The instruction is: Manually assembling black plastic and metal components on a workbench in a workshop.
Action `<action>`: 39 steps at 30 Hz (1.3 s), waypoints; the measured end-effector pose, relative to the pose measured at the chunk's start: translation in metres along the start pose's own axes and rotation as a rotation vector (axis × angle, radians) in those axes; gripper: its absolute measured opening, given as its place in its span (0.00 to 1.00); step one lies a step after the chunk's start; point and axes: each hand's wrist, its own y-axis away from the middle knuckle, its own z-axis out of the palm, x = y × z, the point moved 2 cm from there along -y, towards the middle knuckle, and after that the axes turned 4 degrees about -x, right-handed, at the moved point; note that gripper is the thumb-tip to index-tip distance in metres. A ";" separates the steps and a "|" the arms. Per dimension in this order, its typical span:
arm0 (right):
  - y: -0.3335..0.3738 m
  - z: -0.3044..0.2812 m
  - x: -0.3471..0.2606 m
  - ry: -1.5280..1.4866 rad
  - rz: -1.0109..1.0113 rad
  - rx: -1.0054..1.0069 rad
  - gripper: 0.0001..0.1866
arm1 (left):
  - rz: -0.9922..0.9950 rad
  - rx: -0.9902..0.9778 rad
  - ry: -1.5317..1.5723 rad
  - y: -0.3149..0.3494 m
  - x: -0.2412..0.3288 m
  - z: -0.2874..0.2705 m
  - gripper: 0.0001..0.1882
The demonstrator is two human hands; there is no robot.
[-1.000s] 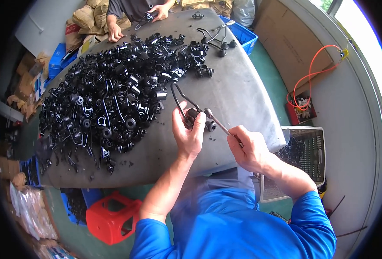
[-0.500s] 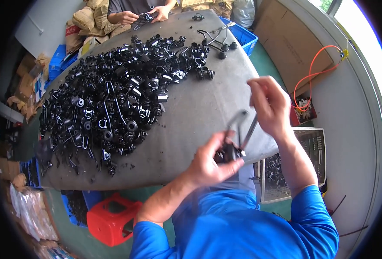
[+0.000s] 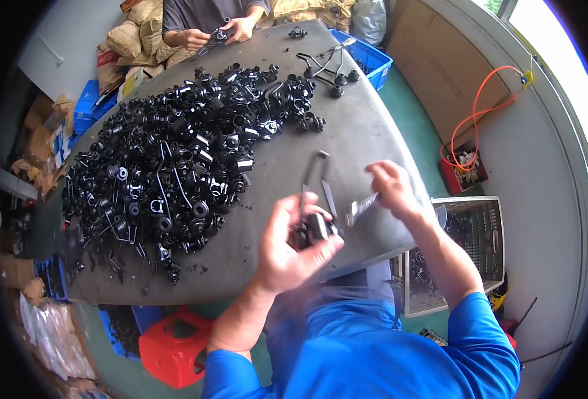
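Note:
My left hand (image 3: 286, 256) is closed around a black metal part (image 3: 319, 227) above the near side of the table. A U-shaped wire loop (image 3: 322, 155) stands up from that part, its two legs reaching down to my fingers. To the right, my right hand (image 3: 395, 191) is closed on a short silvery piece (image 3: 360, 210). Motion smears that piece, so its kind cannot be made out. It points toward the wire loop but sits apart from it. Left of my hands lies a wide heap of black metal parts (image 3: 181, 159), with wire loops and round bushings among them.
A co-worker's hands (image 3: 240, 28) hold a similar part across the grey table (image 3: 274, 159). Several wire pieces with round ends (image 3: 337, 78) lie at the far right. A crate (image 3: 453, 256) stands beside my right arm, and a red stool (image 3: 174, 349) by the near edge.
My left hand has moved left with the black part, and the loop now stands more upright. The right hand has come down and left the loop's side; a silvery piece now shows in it.

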 end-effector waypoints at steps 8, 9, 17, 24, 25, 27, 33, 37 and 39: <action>0.026 0.004 -0.017 0.629 -0.640 0.188 0.15 | -0.101 0.127 0.112 -0.007 -0.036 0.006 0.27; 0.037 0.011 -0.014 0.489 -0.696 0.077 0.16 | -0.095 0.109 0.122 -0.013 -0.035 0.016 0.27; 0.083 -0.023 -0.004 -0.202 -0.445 0.214 0.16 | 0.091 -0.202 -0.231 -0.061 -0.027 0.058 0.36; 0.084 -0.210 0.060 -0.847 -0.498 0.737 0.21 | 0.021 0.054 -0.641 -0.129 -0.076 0.004 0.27; 0.084 -0.224 0.078 -0.769 -0.409 0.895 0.20 | 0.023 0.052 -0.636 -0.139 -0.090 -0.008 0.26; 0.094 -0.286 0.168 -0.697 -0.253 0.950 0.18 | 0.042 0.018 -0.714 -0.163 -0.097 -0.010 0.26; 0.153 -0.289 0.374 -0.752 0.637 1.024 0.18 | 0.077 -0.035 -1.023 -0.237 -0.115 0.001 0.32; 0.163 -0.273 0.403 -0.605 0.760 0.830 0.13 | 0.052 -0.090 -1.113 -0.272 -0.120 0.005 0.34; 0.166 -0.281 0.410 -0.778 0.658 0.867 0.12 | 0.029 -0.133 -1.198 -0.293 -0.127 0.015 0.34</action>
